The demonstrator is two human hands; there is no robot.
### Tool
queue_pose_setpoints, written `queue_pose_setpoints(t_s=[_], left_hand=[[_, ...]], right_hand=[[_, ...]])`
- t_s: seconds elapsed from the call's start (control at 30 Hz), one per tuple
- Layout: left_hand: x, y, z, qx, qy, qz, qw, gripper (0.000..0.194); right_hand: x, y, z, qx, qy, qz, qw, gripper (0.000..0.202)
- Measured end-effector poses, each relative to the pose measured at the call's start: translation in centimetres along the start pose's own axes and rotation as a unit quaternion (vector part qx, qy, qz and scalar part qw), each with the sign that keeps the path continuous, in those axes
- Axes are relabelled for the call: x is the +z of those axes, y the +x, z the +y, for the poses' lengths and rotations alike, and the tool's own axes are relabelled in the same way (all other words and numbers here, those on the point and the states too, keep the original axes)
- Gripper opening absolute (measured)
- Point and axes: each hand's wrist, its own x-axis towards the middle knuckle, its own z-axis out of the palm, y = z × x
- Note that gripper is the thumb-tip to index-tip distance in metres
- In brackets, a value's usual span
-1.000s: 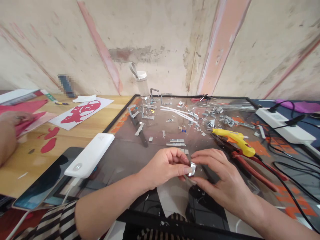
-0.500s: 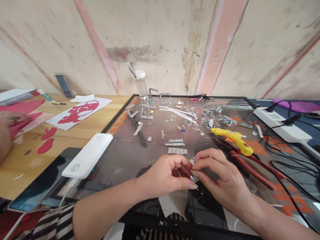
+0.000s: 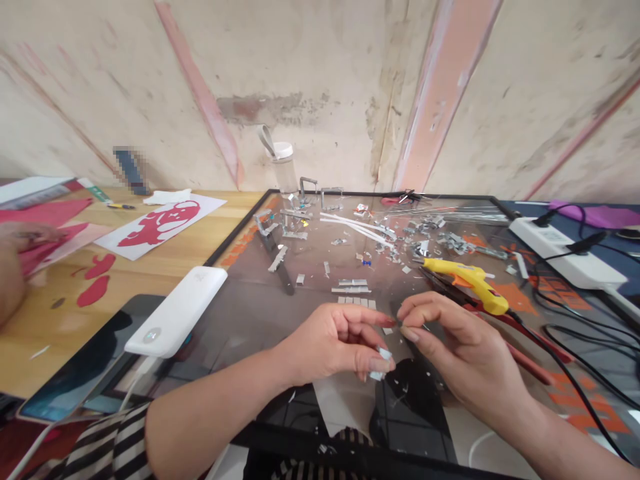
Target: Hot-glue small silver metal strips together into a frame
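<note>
My left hand [image 3: 333,347] pinches a small pale-blue and silvery piece [image 3: 377,375] between thumb and curled fingers, its index finger stretched toward the other hand. Close beside it, my right hand [image 3: 457,350] has thumb and index fingertip pressed together; whatever is between them is too small to make out. Both hands hover over the dark glossy board [image 3: 250,320]. Just beyond them lie a row of short grey pieces [image 3: 357,303] and some longer silvery strips [image 3: 351,287]. A yellow hot glue gun [image 3: 467,280] rests past my right hand, over red-handled pliers [image 3: 530,360].
On the left are a white power bank [image 3: 177,310], a dark-screened device [image 3: 85,367] and a co-worker's hand [image 3: 20,267] on red paper. White sticks [image 3: 355,228], metal scraps [image 3: 450,241] and a bottle [image 3: 285,170] stand farther back. A power strip [image 3: 565,257] and cables lie right.
My hands have drawn slightly apart, the right one shifting right. The pale-blue piece in my left hand now shows more plainly.
</note>
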Motion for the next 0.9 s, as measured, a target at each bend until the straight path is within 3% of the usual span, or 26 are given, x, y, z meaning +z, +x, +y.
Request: queue_pose_setpoints(t_s=[0.37,0.63,0.9], left_hand=[[0.0,-0.2,-1.2,0.039,0.034,-0.040,0.998,0.050],[0.2,-0.3,-0.8,0.024,0.031,-0.064,0.997,0.052],[-0.4,-0.2,-0.2,0.028,-0.012,-0.047,0.998,0.056]], right_hand=[[0.4,-0.3,0.1,-0.062,-0.112,-0.009,0.992,0.010],[-0.2,0.3,-0.5,0.097,0.070,-0.097,0.988,0.018],[-0.8,0.4,0.2,0.119,0.097,-0.036,0.987,0.016]])
